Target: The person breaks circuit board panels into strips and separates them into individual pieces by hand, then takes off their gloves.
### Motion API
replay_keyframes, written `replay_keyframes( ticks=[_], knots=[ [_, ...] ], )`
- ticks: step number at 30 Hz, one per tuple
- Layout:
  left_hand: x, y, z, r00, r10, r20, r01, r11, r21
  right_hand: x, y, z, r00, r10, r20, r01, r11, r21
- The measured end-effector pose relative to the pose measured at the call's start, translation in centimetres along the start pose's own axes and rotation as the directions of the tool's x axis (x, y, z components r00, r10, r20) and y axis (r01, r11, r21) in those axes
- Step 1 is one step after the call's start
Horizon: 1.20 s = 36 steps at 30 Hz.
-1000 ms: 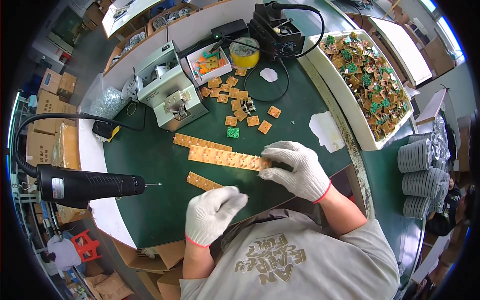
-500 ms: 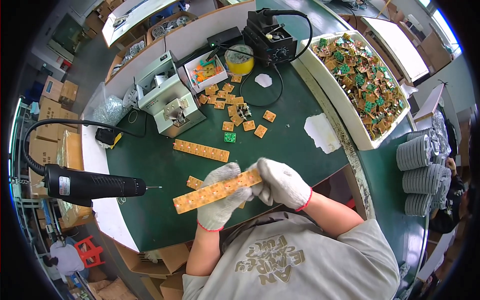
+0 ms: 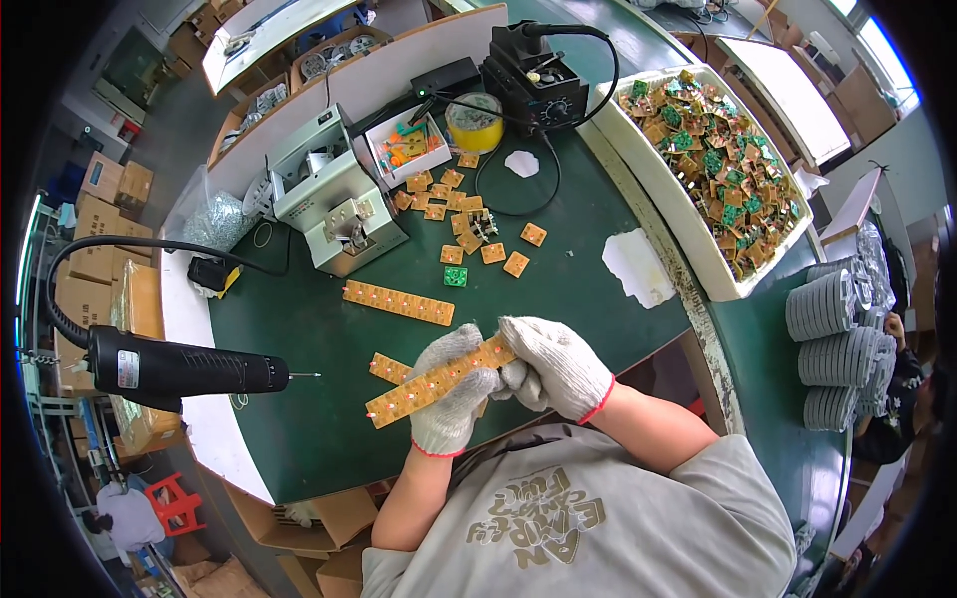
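A long tan strip of joined small circuit boards (image 3: 404, 394) is held at a slant above the green bench. My left hand (image 3: 446, 419), in a white knit glove with a red cuff, wraps around its middle. Closed about the strip's upper right end is my right hand (image 3: 560, 367), gloved alike; its fingertips are partly hidden. Beneath the held strip, another board strip (image 3: 388, 367) lies mostly covered. Farther off rests a third strip (image 3: 399, 303). Beyond it are several loose square boards (image 3: 492, 253) and one green board (image 3: 456, 276).
At left, a black electric screwdriver (image 3: 189, 362) points its bit over the bench. A grey metal machine (image 3: 344, 214) stands behind, beside a white box of orange parts (image 3: 435, 159), yellow tape (image 3: 473, 138) and a black soldering station (image 3: 543, 100). A white bin rim (image 3: 653, 214) borders piled boards at right.
The held strip has shifted slightly right, and its left end now sits closer to my left hand. Both hands keep their grip.
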<state>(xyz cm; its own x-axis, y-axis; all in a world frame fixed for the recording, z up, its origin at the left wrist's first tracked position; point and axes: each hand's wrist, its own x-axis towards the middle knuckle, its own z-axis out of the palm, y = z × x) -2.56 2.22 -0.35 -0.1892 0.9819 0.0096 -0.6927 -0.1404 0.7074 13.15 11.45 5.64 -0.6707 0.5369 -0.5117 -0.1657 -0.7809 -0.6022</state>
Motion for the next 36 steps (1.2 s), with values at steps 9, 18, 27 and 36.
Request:
replay_keyframes(
  ticks=[9, 18, 27, 36],
  knots=[
    [-0.1, 0.3, 1.4, 1.000, 0.006, -0.017, -0.007, 0.997, -0.072, 0.8, 1.7, -0.2, 1.000, 0.007, -0.026, -0.003, 0.990, 0.139],
    [-0.2, 0.8, 0.5, 0.993, 0.034, -0.112, -0.029, 0.998, 0.051, 2.7, -1.4, -1.2, 0.967, -0.231, -0.109, 0.111, 0.764, -0.636],
    [-1.0, 2.3, 1.0, 0.980, 0.080, -0.183, -0.040, 0.976, 0.213, 3.3, -3.5, -2.3, 0.803, -0.595, -0.039, -0.128, -0.109, -0.986],
    [0.0, 2.3, 2.1, 0.978, 0.054, -0.199, 0.002, 0.962, 0.272, 6.3, -3.8, -1.5, 0.735, -0.678, 0.017, -0.152, -0.188, -0.970]
  ],
)
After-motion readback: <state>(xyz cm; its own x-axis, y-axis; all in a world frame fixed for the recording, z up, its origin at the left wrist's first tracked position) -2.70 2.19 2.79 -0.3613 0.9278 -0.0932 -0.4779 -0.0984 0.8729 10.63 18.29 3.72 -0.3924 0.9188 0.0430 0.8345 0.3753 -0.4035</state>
